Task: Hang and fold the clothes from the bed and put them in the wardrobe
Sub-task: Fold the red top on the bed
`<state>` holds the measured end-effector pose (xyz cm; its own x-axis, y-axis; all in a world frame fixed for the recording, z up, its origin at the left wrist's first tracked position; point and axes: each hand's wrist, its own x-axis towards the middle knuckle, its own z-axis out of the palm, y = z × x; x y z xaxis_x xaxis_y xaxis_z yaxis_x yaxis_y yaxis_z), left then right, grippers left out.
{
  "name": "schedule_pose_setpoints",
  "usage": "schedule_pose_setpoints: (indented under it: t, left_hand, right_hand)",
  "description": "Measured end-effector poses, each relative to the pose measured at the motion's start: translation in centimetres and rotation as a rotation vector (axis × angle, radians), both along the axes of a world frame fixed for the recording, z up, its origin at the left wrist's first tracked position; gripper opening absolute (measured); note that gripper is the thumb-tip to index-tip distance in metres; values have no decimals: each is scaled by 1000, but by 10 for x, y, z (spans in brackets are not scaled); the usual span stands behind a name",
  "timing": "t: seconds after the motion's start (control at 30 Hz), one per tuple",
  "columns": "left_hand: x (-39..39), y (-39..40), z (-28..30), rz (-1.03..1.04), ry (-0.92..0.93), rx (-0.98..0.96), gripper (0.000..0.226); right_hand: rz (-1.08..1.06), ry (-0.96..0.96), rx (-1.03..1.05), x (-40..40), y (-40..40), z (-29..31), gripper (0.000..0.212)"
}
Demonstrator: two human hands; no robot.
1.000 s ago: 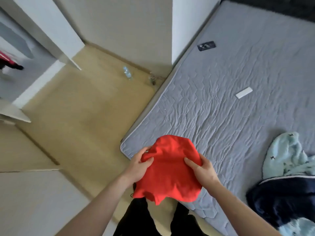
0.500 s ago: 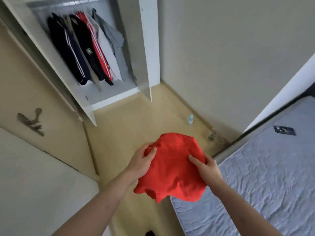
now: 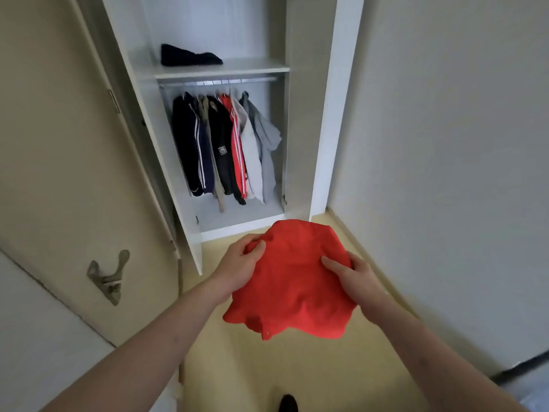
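Hands grip a folded red garment (image 3: 292,278) in mid-air before the open wardrobe (image 3: 335,99): left hand (image 3: 240,264) pinches its left edge, thumb on top; right hand (image 3: 355,273) clasps its right edge, fingers hidden beneath. Garment type cannot be determined. Hanging clothes (image 3: 225,147) crowd the rail, overlapping. A dark folded item (image 3: 188,56) lies on the shelf (image 3: 237,69), details unclear. A door handle (image 3: 108,278) shows at left.

The wardrobe (image 3: 323,114) stands open on the floor (image 3: 255,367). Its shelf (image 3: 237,68) carries a dark folded garment (image 3: 190,56); below the shelf, jackets (image 3: 225,147) hang from the rail (image 3: 219,81).
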<state>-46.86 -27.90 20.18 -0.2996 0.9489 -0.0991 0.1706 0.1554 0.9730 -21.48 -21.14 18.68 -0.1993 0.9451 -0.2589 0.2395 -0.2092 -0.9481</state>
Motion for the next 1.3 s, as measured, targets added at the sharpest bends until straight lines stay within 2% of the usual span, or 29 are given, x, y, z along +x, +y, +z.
schedule_pose_setpoints:
  t: [0.3, 0.5, 0.83, 1.07, 1.3]
  left_hand:
    - [-97, 172, 63, 89, 55, 36, 17]
    - [-164, 258, 106, 163, 56, 87, 18]
    - [-285, 415, 157, 166, 112, 184, 20]
    - [-383, 538, 176, 142, 138, 216, 28]
    - [-439, 642, 188, 125, 138, 233, 28]
  right_hand:
    - [125, 107, 74, -104, 195, 55, 42]
    - [221, 121, 128, -177, 299, 100, 47]
    - [238, 181, 184, -304, 465, 150, 50]
    - [185, 195, 229, -396, 571, 174, 39]
    - [152, 194, 265, -450, 670, 190, 31]
